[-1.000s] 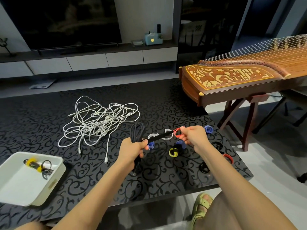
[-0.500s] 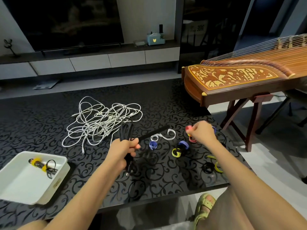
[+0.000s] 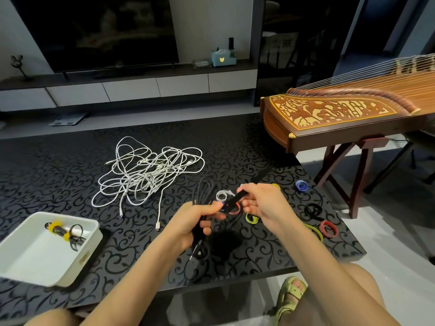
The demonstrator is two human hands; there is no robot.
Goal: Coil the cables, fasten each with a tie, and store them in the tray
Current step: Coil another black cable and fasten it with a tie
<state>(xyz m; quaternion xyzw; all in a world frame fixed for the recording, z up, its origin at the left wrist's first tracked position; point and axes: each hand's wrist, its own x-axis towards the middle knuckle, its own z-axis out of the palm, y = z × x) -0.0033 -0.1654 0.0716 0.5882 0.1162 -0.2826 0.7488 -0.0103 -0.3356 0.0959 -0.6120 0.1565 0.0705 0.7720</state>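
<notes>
My left hand (image 3: 193,222) grips a coiled black cable (image 3: 202,191) above the dark patterned table (image 3: 58,175); its plugs hang below my fist. My right hand (image 3: 263,203) pinches a black strap tie (image 3: 242,196) that runs from the coil up to the right. A tangle of white cables (image 3: 146,172) lies further back on the table. The white tray (image 3: 30,257) at the left front holds a bundled cable with yellow ties (image 3: 58,229). Loose ties lie around my hands: white (image 3: 222,195), blue (image 3: 301,185), black (image 3: 313,211), red (image 3: 328,229), yellow-green (image 3: 251,218).
A wooden zither (image 3: 341,118) on a stand rises just right of the table. The table's front edge runs below my forearms, with my sandalled foot (image 3: 292,292) under it. A TV console stands far behind.
My right hand left the ties on the right and came back to the coil, where it now pinches the black strap. The left hand keeps holding the coil, slightly lower.
</notes>
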